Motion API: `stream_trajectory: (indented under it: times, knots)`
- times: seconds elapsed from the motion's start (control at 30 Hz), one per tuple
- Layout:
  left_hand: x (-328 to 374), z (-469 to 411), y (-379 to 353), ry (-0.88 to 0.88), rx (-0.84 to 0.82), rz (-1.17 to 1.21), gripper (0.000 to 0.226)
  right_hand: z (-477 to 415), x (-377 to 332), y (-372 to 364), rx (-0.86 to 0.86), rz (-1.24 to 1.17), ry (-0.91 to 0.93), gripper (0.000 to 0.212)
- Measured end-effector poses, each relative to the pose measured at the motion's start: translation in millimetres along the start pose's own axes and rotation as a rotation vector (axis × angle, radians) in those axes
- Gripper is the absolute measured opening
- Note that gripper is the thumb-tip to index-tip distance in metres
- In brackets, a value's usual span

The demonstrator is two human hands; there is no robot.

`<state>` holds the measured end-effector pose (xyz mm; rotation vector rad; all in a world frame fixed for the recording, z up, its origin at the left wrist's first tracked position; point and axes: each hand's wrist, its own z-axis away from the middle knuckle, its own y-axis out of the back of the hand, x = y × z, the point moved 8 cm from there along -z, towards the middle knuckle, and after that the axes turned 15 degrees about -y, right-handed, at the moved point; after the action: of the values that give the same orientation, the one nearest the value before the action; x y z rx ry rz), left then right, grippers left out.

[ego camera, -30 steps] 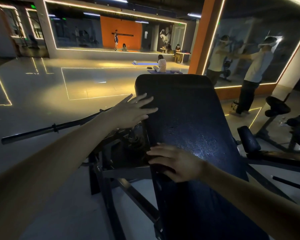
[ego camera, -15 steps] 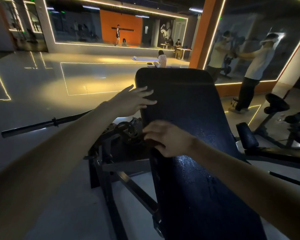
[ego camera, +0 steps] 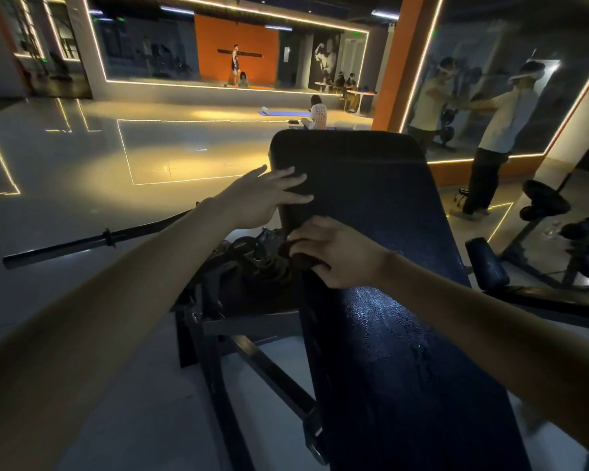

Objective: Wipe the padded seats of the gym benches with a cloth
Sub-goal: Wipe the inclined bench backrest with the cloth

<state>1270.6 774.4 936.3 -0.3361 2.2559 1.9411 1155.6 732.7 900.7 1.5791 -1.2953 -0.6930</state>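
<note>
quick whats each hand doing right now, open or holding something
Left hand: open, straight fingers on the left edge of the bench pad.
Right hand: fingers curled round a dark cloth, against the same edge.

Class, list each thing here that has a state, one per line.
Pad: tilted, sheen lower down.
Cloth: bunched, at pad's left edge.
Right hand: grips cloth.
Left hand: fingers straight, on pad's edge.
Barbell: no plates on visible end.

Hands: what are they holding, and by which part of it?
The right hand grips a dark cloth, bunched under its curled fingers, against the left edge of the bench pad. The left hand holds nothing; its straight fingers rest on the pad.
</note>
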Motion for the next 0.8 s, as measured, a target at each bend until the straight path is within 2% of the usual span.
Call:
stream_trajectory:
  times: [0.13, 0.23, 0.3, 0.33, 0.43, 0.5, 0.6, 0.73, 0.8]
  knots:
    - [2, -1, 3, 0.008, 0.001, 0.015, 0.08, 34, -16, -9, -0.106, -0.001, 0.119, 0.034]
    - [3, 0, 3, 0.007, 0.029, 0.036, 0.078, 24, -21, -2, -0.079, 0.09, 0.204, 0.036]
    - [1, 1, 1, 0.015, 0.12, 0.125, 0.071, 8, -8, 4, 0.001, 0.114, 0.106, 0.039]
    - [0, 4, 1, 0.049, 0.224, 0.236, 0.062, 1, 1, 5, 0.046, 0.102, 0.02, 0.039]
    - [7, 27, -5, 0.257, 0.693, 0.567, 0.031, -3, 21, -3, 0.145, 0.03, -0.21, 0.038]
    - [28, 49, -18, 0.406, 0.916, 0.633, 0.025, 0, 24, -9, 0.182, -0.075, -0.314, 0.036]
    - [62, 61, -40, 0.503, 1.007, 0.748, 0.028, 5, 22, -9, 0.226, -0.13, -0.375, 0.038]
    - [79, 60, -47, 0.523, 1.049, 0.978, 0.043, 6, 26, -15, 0.163, -0.054, -0.517, 0.062]
    - [83, 58, -41, 0.481, 1.06, 0.96, 0.052, 5, 29, -17, 0.138, -0.045, -0.568, 0.071]
